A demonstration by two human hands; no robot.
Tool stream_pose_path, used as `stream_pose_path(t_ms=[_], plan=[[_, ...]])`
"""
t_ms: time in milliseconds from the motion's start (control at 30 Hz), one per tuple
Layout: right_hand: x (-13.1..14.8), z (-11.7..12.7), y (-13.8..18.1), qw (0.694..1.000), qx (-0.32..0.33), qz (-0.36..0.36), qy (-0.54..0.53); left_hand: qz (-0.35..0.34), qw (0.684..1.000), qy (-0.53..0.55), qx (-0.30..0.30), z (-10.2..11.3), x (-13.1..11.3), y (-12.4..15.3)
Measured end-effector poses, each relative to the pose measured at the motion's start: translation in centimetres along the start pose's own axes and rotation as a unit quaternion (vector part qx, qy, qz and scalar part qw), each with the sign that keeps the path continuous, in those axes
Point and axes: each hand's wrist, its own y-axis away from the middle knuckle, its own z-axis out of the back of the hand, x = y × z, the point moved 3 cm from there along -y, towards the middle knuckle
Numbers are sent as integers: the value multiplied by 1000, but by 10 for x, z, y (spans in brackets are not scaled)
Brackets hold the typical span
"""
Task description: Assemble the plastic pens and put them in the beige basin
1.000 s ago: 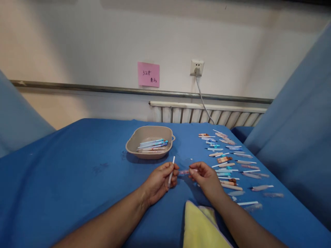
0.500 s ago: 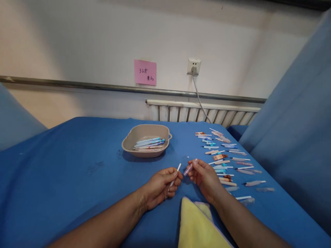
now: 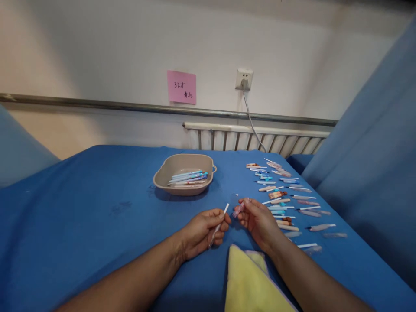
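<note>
My left hand is closed round a thin white pen refill that sticks up past my fingertips. A small clear pinkish pen part is pinched in my right hand, its tip a short way right of the refill's end. Both hands hover just above the blue table, close together. Behind them stands a beige tray holding several blue and white pens.
Rows of several pen parts lie on the cloth to the right of my right hand. A yellow cloth rests at the near edge between my forearms. Blue drapes flank the table; a wall with a radiator stands behind.
My hands have drawn slightly apart; the pinkish part, first level between them, now tilts up in my right hand. The refill leans more to the right. The view has shifted a little.
</note>
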Motion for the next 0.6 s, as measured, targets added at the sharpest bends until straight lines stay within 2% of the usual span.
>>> stream_pose_path(t_ms=[367, 600], plan=[[0, 7, -4, 1000, -13, -2, 8, 4, 1000, 12, 10, 1, -1, 0], [3, 6, -4, 1000, -19, 10, 4, -2, 999, -48, 7, 0, 1, 2]])
